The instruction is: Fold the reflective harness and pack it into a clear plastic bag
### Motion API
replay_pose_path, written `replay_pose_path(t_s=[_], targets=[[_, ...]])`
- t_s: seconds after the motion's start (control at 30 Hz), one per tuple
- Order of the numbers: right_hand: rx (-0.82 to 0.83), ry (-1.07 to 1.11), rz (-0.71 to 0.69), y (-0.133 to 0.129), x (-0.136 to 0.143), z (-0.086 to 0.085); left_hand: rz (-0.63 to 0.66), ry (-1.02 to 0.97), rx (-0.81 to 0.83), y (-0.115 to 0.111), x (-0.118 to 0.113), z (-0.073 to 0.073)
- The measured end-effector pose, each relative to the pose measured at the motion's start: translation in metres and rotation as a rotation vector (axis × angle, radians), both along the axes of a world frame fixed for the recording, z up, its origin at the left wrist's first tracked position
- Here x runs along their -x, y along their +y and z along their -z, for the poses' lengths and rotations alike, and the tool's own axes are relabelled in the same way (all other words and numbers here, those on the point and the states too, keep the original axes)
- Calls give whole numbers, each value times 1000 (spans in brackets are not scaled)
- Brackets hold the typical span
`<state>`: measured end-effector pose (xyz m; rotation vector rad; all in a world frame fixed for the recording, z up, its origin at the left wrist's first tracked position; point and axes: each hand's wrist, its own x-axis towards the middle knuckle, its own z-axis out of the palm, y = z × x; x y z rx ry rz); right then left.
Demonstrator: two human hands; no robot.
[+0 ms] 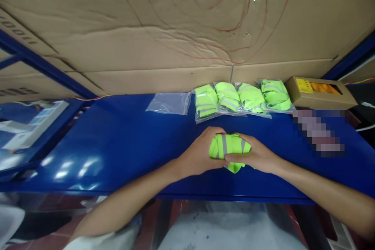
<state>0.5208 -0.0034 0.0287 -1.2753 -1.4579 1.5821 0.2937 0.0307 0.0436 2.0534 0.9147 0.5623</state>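
Both hands closed on one piece: my left hand (199,156) wraps the left end of the folded hi-vis vest (227,146), my right hand (256,156) clamps the right end, thumb across the front. Tight grip both sides, no gap showing. Vest is a compact roll, grey reflective bands facing up, a loose corner poking out underneath. It sits on the blue bench (117,144), near the front edge, roughly centre.

My read: compressing the roll. To do it well, keep pressure even from both ends, tuck that lower corner in before letting go, keep the bands outward.

Further back, against the cardboard wall (146,27): four bagged vests (243,97) in a row, touching. An empty clear bag (170,103) lies just left of them, flat. Brown carton (319,91) at far right.
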Motion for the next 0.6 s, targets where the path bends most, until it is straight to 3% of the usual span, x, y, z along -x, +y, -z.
replay_pose_path(t_s=[0.3, 0.4, 0.5, 0.57, 0.6], targets=[[-23, 25, 37, 3, 4, -3, -4, -92, -30, 1, 1, 8], [8, 39, 44, 4, 5, -3, 82, -128, -124, 8, 5, 3], [24, 47, 117, 7, 1, -5, 130, -142, -192, 36, 25, -8], [51, -3, 236, 10, -6, -7, -39, -88, -327, 64, 48, -13], [68, -51, 308, 11, -10, -8, -138, 29, -424, 79, 61, -13]])
